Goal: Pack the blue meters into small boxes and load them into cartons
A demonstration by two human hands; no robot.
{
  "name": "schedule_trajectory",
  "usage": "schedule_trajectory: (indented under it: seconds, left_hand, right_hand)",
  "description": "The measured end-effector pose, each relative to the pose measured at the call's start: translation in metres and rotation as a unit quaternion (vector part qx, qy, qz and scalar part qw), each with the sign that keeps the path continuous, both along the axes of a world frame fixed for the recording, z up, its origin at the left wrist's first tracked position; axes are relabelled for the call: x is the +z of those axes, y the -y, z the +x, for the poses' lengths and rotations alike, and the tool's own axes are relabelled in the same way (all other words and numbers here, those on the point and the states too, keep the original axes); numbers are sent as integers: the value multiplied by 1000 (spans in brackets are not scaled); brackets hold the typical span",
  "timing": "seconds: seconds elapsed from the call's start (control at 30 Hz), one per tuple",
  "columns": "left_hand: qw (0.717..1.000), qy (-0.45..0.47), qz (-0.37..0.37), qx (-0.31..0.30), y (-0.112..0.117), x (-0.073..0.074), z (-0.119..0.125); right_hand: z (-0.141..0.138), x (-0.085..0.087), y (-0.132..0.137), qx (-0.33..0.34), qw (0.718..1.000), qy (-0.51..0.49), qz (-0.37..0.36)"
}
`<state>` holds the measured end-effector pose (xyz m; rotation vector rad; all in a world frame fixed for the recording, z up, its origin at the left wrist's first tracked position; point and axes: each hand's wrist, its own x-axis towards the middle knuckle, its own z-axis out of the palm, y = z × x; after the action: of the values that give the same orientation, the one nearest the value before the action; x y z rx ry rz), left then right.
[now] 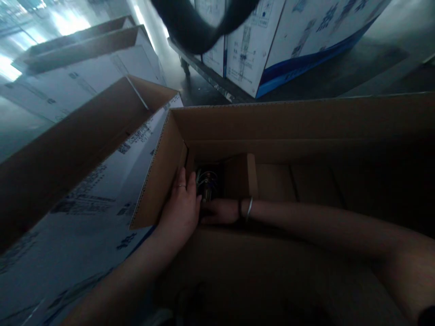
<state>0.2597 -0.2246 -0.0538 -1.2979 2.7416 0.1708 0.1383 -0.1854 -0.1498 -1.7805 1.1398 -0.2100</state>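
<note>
Brown cardboard carton (299, 122) fills centre-right of frame, wired metal component (207, 183) mid-frame in its left-end pocket. Left hand (178, 203) flat, fingers extended along the end wall, nothing visibly gripped; right hand (220, 211) beside component, fingertips hidden, can't tell grip. Go gently, wires clear of cardboard insert (252, 174) edge; pocket tight, more room frame-right.

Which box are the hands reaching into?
The open cardboard box in front, at the right. The left hand and right hand both reach inside it; the open box beside it, at the left, has no hands in it.
</note>
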Motion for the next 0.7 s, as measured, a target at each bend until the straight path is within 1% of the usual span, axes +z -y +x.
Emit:
schedule_trajectory:
  seconds: [0.07, 0.1, 0.17, 0.2, 0.3, 0.33, 0.37, 0.4, 0.47, 0.53, 0.6, 0.67, 0.7]
  left_hand:
    - [998, 49, 17, 35, 5, -7, -7]
    - [997, 61, 24, 45, 7, -10, -10]
    - [996, 73, 28, 53, 13, -15, -15]
    - [995, 80, 32, 58, 16, -17, -17]
    - [988, 109, 72, 79, 20, -17, -21]
    - [987, 109, 83, 84, 21, -17, -22]
    - [988, 100, 88, 83, 20, -17, -24]
    - [988, 91, 92, 83, 19, -17, -25]
    - [987, 83, 111, 82, 15, -20, -30]
    - [982, 97, 141, 83, 12, -26, -38]
    - [976, 121, 164, 78, 10, -36, -49]
    - [973, 148, 156, 81, 10, -48, -62]
    - [972, 162, 143, 88, 11, -55, -70]
  right_hand:
    - [4, 0, 1, 23, 993, -98, -65]
    - [6, -1, 3, 14, 983, -156, -93]
    - [5, -7, 9, -32, 961, -239, -136]
    - [2, -10, 13, -63, 949, -260, -167]
    - [-11, -17, 25, -155, 908, -274, -276]
    - [-15, -19, 27, -178, 898, -280, -288]
    - [-17, -21, 27, -189, 899, -284, -276]
    - [-17, -24, 26, -182, 909, -285, -243]
    - [-15, -30, 22, -127, 935, -278, -181]
    - [-14, -34, 18, -61, 947, -270, -165]
    - [-22, -31, 17, -29, 948, -273, -163]
    - [-43, -21, 17, -30, 947, -275, -161]
    - [-58, -15, 14, -43, 945, -274, -172]
